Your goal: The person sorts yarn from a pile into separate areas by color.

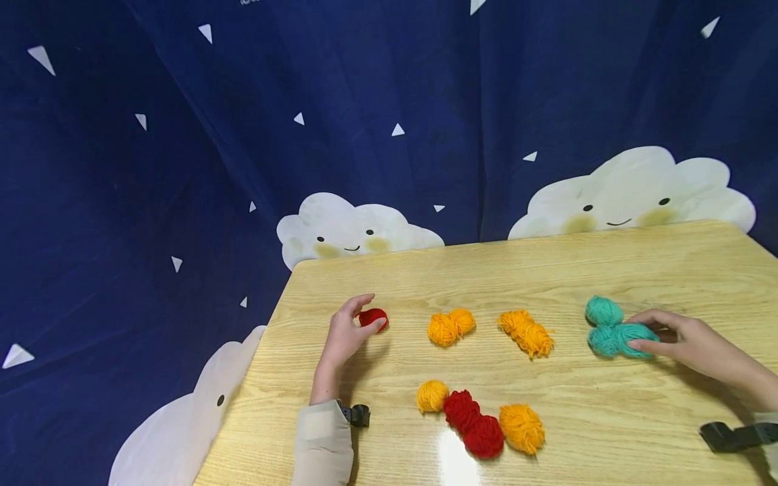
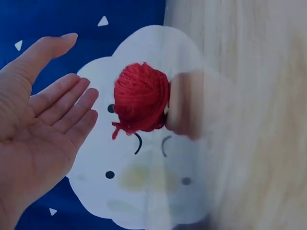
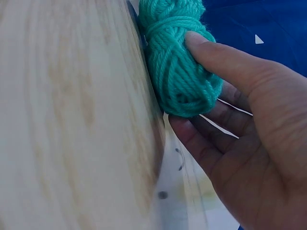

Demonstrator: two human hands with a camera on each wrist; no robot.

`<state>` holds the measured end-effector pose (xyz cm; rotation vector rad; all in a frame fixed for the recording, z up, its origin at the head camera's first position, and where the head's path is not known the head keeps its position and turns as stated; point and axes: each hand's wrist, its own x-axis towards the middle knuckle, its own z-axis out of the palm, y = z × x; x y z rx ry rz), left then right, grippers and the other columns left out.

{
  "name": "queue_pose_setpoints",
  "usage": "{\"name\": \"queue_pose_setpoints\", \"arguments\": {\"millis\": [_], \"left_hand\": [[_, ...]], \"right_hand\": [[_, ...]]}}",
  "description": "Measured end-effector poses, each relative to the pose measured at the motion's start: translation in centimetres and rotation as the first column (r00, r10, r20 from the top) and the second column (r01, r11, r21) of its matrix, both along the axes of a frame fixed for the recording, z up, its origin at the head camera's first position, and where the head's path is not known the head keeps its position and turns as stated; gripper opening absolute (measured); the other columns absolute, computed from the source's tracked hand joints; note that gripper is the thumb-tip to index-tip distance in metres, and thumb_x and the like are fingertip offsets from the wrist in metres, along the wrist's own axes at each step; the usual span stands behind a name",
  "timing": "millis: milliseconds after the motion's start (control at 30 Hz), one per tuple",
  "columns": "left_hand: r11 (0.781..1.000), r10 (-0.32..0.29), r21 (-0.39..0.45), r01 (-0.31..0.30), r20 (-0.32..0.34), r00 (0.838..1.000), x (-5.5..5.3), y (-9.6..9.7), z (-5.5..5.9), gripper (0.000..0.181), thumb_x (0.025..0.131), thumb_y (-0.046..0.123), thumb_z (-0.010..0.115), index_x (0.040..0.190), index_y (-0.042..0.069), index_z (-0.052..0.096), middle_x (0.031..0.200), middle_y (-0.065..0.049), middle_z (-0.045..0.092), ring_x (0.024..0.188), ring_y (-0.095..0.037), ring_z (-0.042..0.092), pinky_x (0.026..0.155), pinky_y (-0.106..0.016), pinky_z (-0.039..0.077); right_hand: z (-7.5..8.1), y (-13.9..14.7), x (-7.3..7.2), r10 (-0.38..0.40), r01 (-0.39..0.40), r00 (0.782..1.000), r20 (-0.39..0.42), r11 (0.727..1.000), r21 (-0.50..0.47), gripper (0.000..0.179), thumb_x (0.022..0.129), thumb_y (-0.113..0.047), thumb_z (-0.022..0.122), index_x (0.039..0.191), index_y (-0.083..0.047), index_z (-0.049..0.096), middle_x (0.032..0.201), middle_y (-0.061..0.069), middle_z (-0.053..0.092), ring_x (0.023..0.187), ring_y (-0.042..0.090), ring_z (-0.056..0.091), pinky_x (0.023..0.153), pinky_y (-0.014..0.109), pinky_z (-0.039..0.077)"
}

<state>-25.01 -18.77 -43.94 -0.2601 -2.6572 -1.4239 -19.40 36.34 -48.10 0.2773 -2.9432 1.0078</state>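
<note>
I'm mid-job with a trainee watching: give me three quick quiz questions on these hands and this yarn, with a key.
1. Which hand grips the teal skein?
2. True or false: the left hand is squeezing the small red ball.
3. Fill in: a ____ bundle lies between a small orange ball and a larger orange ball.

Key: 1. Right hand. 2. False; the left wrist view shows a gap. 3. Red.

Soft, fairly even light over the table (image 1: 608, 270); white glare on its near side; soft shadows on it beside the left hand (image 1: 348, 335); dim curtain (image 1: 377, 81) behind it; its grain smeared, washed-out in both wrist views.
</note>
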Motion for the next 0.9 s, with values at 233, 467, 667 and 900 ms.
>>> {"name": "queue_pose_setpoints", "arguments": {"millis": [233, 467, 667, 900], "left_hand": [[0.995, -0.090, 0.030, 0.090, -0.006, 0.996, 0.5, 1.1, 0.5, 0.054, 0.084, 0.014, 0.077, 0.134, 0.009, 0.057, 0.138, -0.015, 0.057, 0.132, -0.041, 0.050, 0.098, -0.053, 0.050], [0.980, -0.196, 0.048, 0.195, 0.015, 0.980, 0.8, 2.4, 0.8, 0.056, 0.084, 0.018, 0.078, 0.135, 0.011, 0.057, 0.140, -0.012, 0.056, 0.133, -0.037, 0.049, 0.108, -0.053, 0.042], [0.953, -0.301, 0.044, 0.299, 0.053, 0.952, 1.0, 3.2, 0.6, 0.056, 0.085, 0.019, 0.077, 0.136, 0.010, 0.056, 0.142, -0.011, 0.056, 0.135, -0.036, 0.048, 0.113, -0.054, 0.036], [0.909, -0.416, 0.037, 0.414, 0.085, 0.905, 1.1, 4.1, 0.4, 0.058, 0.085, 0.020, 0.077, 0.136, 0.006, 0.055, 0.141, -0.013, 0.056, 0.135, -0.028, 0.049, 0.116, -0.044, 0.035]], "right_hand": [[0.0, 0.0, 0.0, 0.004, -0.004, 1.000, -0.009, 1.000, 0.002, 0.040, 0.089, -0.034, 0.071, 0.118, -0.008, 0.063, 0.124, 0.024, 0.059, 0.091, -0.031, 0.033, 0.068, 0.007, 0.044], [0.1, 0.0, 0.0, 0.009, -0.009, 1.000, 0.003, 1.000, -0.002, 0.041, 0.090, -0.034, 0.071, 0.119, -0.007, 0.062, 0.125, 0.024, 0.058, 0.091, -0.030, 0.034, 0.069, 0.009, 0.045], [-0.1, 0.0, -0.1, 0.007, -0.007, 1.000, -0.004, 1.000, -0.010, 0.039, 0.089, -0.033, 0.072, 0.118, -0.008, 0.063, 0.123, 0.023, 0.059, 0.090, -0.029, 0.037, 0.069, 0.010, 0.046], [-0.1, 0.1, -0.1, 0.005, -0.005, 1.000, -0.003, 1.000, -0.006, 0.040, 0.089, -0.034, 0.071, 0.118, -0.007, 0.063, 0.123, 0.023, 0.059, 0.090, -0.030, 0.035, 0.068, 0.010, 0.045]]}}
